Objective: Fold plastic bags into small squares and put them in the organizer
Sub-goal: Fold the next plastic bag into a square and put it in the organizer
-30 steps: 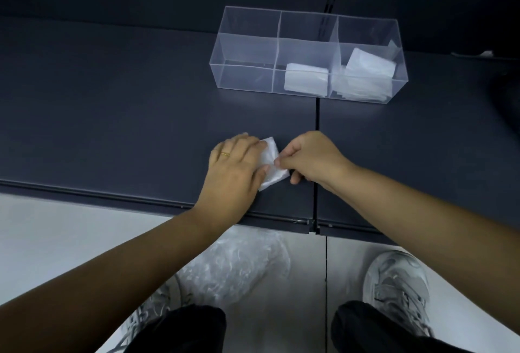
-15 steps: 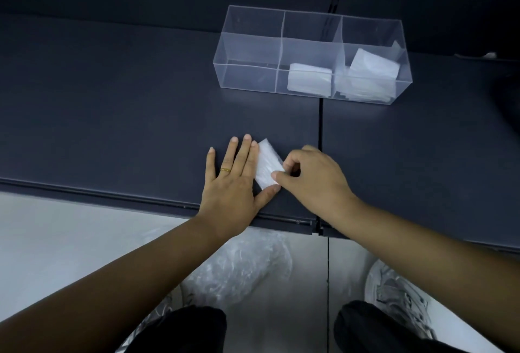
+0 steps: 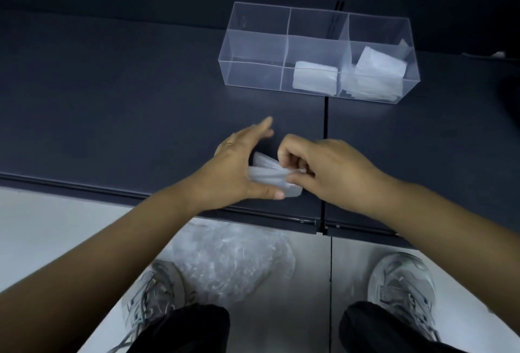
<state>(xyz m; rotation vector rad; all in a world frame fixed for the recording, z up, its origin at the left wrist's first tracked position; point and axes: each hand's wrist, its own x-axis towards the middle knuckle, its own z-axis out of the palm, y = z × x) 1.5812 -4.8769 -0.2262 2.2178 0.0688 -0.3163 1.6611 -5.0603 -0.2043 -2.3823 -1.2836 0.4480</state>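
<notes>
A small folded white plastic bag [image 3: 270, 176] is held just above the dark table near its front edge. My right hand [image 3: 318, 168] pinches its right side between thumb and fingers. My left hand [image 3: 239, 167], a ring on one finger, cups the bag from the left with fingers spread and the thumb under it. The clear three-compartment organizer [image 3: 253, 43] stands further back. Its middle compartment holds one folded bag [image 3: 315, 75], its right one holds several folded bags [image 3: 374, 74], and its left one shows nothing inside.
The dark table [image 3: 112, 99] has a seam running back from the front edge, right of my hands. Below the edge, on the pale floor, lies a heap of clear plastic bags [image 3: 230, 259] between my two grey shoes.
The folded bag has come up off the table. My right hand now pinches it and my left hand has turned from pressing flat to cupping it; the view moved closer.
</notes>
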